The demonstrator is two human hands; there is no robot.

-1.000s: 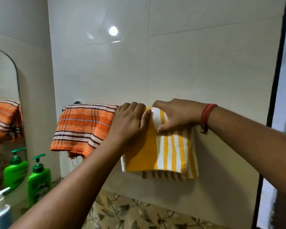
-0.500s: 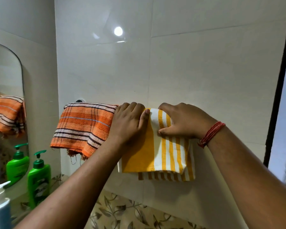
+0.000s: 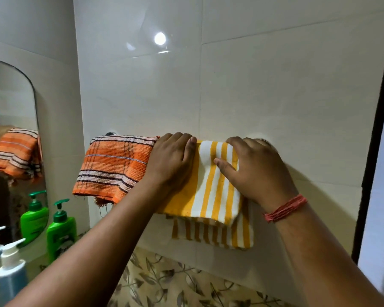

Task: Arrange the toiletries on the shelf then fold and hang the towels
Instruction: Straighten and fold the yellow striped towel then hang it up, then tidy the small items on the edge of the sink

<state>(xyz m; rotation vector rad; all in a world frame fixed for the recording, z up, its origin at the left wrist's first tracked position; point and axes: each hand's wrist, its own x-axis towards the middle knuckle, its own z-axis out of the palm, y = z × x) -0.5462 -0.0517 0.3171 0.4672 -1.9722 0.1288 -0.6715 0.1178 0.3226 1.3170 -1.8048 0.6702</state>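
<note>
Both towels hang folded on the rail: the orange towel at its left end, the yellow towel just beside it, so hanging looks nearly done. The left hand and right hand grip the yellow towel's top fold, fingers curled over it. Green bottle and white pump bottle stand at lower left, not in the way.
</note>
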